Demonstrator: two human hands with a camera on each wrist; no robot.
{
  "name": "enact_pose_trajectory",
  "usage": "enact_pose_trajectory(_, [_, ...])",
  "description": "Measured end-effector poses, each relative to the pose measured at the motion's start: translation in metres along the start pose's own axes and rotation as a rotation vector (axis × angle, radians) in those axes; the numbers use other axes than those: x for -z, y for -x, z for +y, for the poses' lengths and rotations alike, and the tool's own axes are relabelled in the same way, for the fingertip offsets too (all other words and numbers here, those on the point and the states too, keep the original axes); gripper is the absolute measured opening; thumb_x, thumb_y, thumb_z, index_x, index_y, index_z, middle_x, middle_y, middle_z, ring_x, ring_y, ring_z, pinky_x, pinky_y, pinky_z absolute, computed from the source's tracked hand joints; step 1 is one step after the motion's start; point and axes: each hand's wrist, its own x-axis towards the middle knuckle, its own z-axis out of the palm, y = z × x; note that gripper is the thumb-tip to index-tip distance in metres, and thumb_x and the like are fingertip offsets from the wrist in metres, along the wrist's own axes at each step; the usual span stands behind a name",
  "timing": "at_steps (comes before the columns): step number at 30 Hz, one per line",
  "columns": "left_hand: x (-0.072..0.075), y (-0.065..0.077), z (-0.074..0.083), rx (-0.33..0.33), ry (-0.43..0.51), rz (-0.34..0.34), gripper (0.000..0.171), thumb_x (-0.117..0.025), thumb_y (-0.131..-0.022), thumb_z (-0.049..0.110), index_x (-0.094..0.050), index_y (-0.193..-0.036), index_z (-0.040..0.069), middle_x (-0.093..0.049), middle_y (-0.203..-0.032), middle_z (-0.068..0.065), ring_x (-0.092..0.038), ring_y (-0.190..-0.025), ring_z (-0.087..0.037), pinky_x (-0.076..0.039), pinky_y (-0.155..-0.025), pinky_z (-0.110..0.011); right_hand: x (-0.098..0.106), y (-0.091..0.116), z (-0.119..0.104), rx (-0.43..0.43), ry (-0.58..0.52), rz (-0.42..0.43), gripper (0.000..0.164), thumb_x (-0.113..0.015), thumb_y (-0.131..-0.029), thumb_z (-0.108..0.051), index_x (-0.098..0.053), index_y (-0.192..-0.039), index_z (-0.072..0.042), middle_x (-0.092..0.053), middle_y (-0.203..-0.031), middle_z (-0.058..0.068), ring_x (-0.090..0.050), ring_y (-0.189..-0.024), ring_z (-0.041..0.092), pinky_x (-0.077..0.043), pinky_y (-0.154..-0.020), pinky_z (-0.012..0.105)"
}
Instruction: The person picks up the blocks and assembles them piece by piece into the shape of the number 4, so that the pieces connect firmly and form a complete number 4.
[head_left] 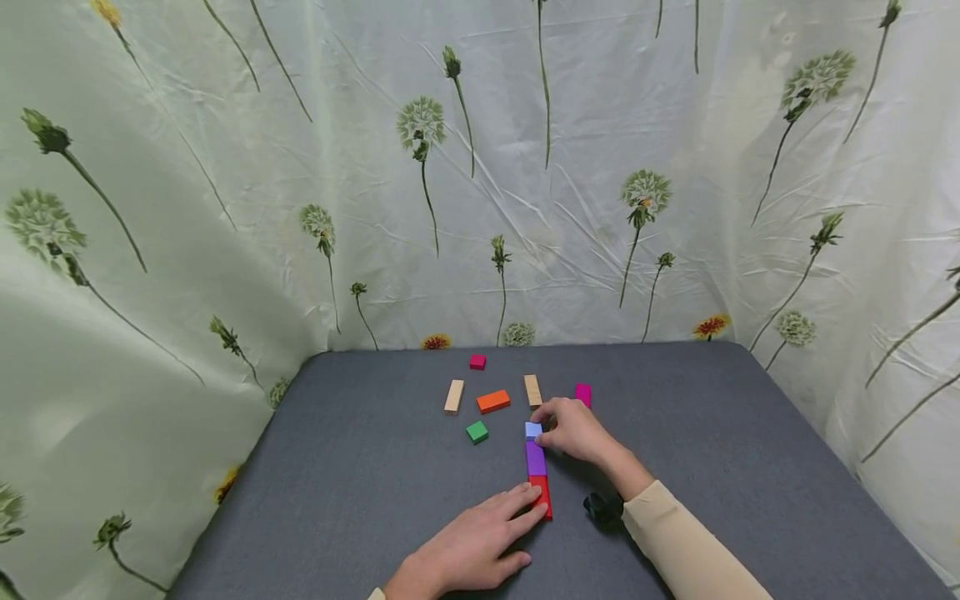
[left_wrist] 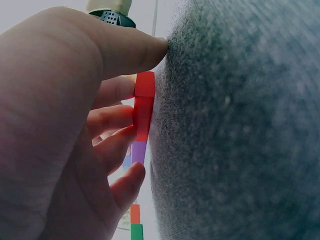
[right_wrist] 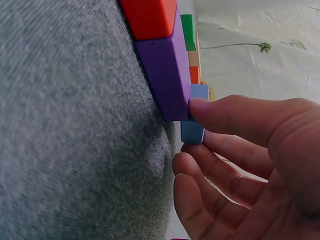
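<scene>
A red block [head_left: 541, 482], a purple block [head_left: 536, 459] and a light blue block [head_left: 532, 431] lie in a line running away from the person. My left hand [head_left: 480, 537] rests its fairly straight fingers on the red block; in the left wrist view the fingertips touch the side of the red block [left_wrist: 143, 115]. At the far end of the line, my right hand [head_left: 579, 432] pinches the light blue block between thumb and fingers. The right wrist view has that light blue block [right_wrist: 192, 132] at the end of the purple block [right_wrist: 162, 75], slightly offset from it.
Beyond the line lie a plain wooden block [head_left: 532, 391] and a magenta block [head_left: 582, 393]. To the left are a green block [head_left: 477, 432], an orange block [head_left: 493, 402], another wooden block [head_left: 453, 397] and a crimson block [head_left: 477, 362]. A flowered curtain [head_left: 360, 167] surrounds the grey table [head_left: 360, 467].
</scene>
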Motion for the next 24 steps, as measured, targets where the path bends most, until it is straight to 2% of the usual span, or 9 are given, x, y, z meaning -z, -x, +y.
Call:
enact_pose_trajectory(8, [0.0004,0.0,0.0008,0.001,-0.011,0.006,0.068,-0.057,-0.102,0.045,-0.029,-0.16,0.024,-0.023,-0.165,0.006,-0.022,-0.15,-0.012,-0.035,-0.114,-0.036,0.0006,0.0008,-0.001,0.032,0.046,-0.029,0.021,-0.084,-0.081,-0.012,-0.078,-0.101,-0.014,-0.07,-0.097,-0.001,-0.06,-0.077,0.01,-0.052,-0.066,0.032])
enact_pose_trajectory(24, [0.0012,0.0011,0.0024,0.003,0.0,0.011,0.067,-0.056,-0.102,0.044,-0.029,-0.16,0.023,-0.022,-0.165,0.006,-0.021,-0.15,-0.012,-0.035,-0.114,-0.036,-0.0038,-0.0001,0.0016,0.055,0.068,-0.006,0.013,-0.08,-0.086,-0.013,-0.078,-0.098,-0.018,-0.069,-0.096,-0.004,-0.061,-0.084,0.011,-0.054,-0.077,0.038])
